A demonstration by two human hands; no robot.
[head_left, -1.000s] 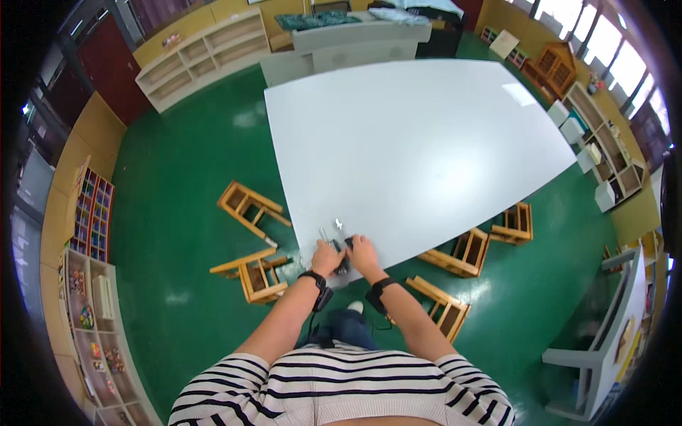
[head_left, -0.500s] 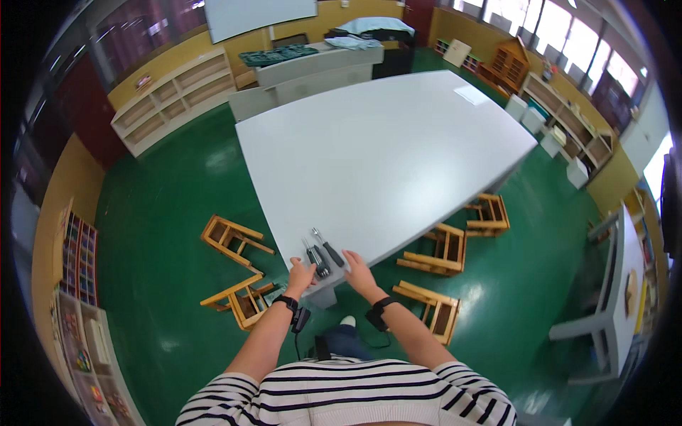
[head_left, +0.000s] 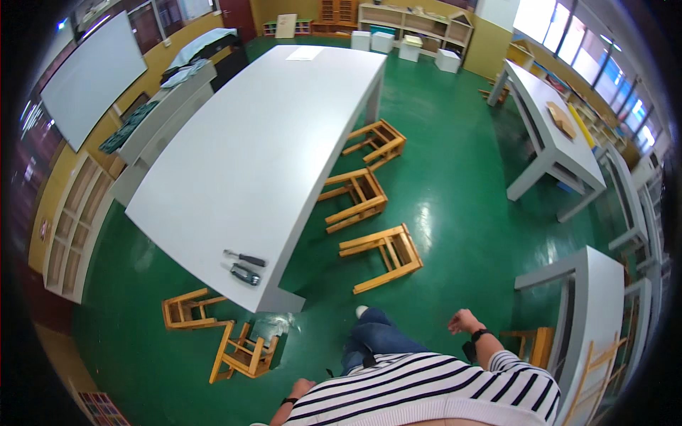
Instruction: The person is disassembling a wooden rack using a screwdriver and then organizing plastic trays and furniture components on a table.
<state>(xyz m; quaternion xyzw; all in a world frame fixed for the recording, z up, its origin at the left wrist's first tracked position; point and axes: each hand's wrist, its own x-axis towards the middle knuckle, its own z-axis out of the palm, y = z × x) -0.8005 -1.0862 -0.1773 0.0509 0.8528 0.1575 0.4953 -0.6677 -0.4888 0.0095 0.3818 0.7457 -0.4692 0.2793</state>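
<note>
My right hand (head_left: 464, 321) hangs out over the green floor, away from the big table. Its fingers curve loosely with small gaps between them, and nothing shows in it. Low in the view, my left hand (head_left: 301, 388) is beside my body, its fingers mostly hidden. Both hands are well apart from the tools. On the near corner of the white table (head_left: 249, 156) lies a screwdriver (head_left: 250, 260) with a black handle. Just nearer to me rest more dark-handled tools (head_left: 246, 274), close together; their exact kind is too small to tell.
Wooden stools (head_left: 389, 257) lie along the table's right side, and others (head_left: 249, 355) near its front corner. A white bench-like table (head_left: 597, 305) stands close on my right, with a wooden stool (head_left: 538, 346) beside it. Farther right, another white table (head_left: 554, 128) bears a wooden piece.
My hands have left the tools and the table edge, dropping back beside my body. The view has turned right, so the table now appears farther left. The tools remain on the table.
</note>
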